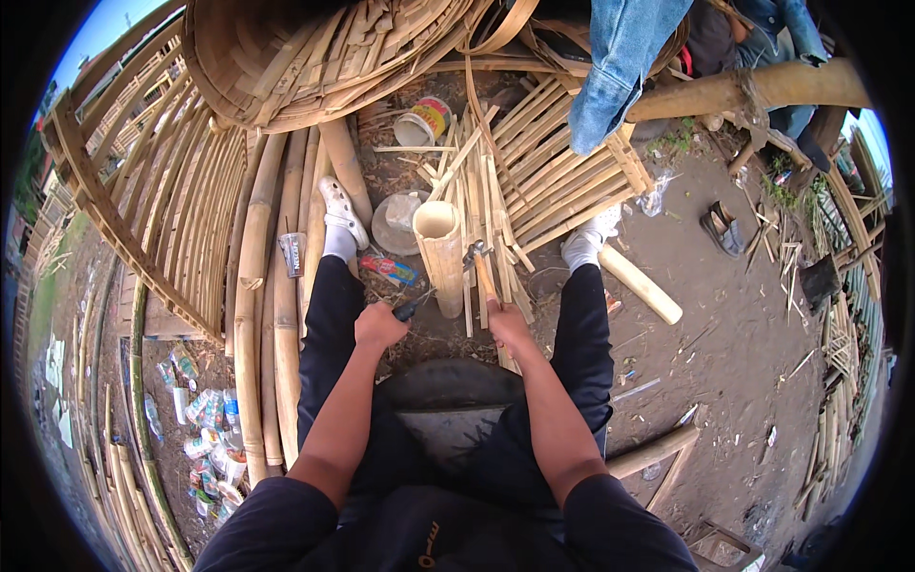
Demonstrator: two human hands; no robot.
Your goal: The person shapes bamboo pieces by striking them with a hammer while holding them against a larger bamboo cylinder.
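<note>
Between my feet stands a thick, hollow bamboo section (440, 267), its open end facing up. Left of it, my left hand (379, 327) is closed round a black-handled tool (407, 310) whose thin tip points toward the bamboo; its exact kind is unclear. My right hand (510, 326), on the other side, grips the wooden handle of a hammer (484, 272). The hammer's metal head is beside the bamboo's right wall. Split bamboo strips (491, 205) lie in a pile just beyond and to the right.
Long bamboo poles (255, 286) run along my left, beside a slatted bamboo frame (167, 200). A woven basket (315, 67) hangs over the far side. Another bamboo piece (640, 284) lies near my right foot. A person in denim (620, 67) is at the far right.
</note>
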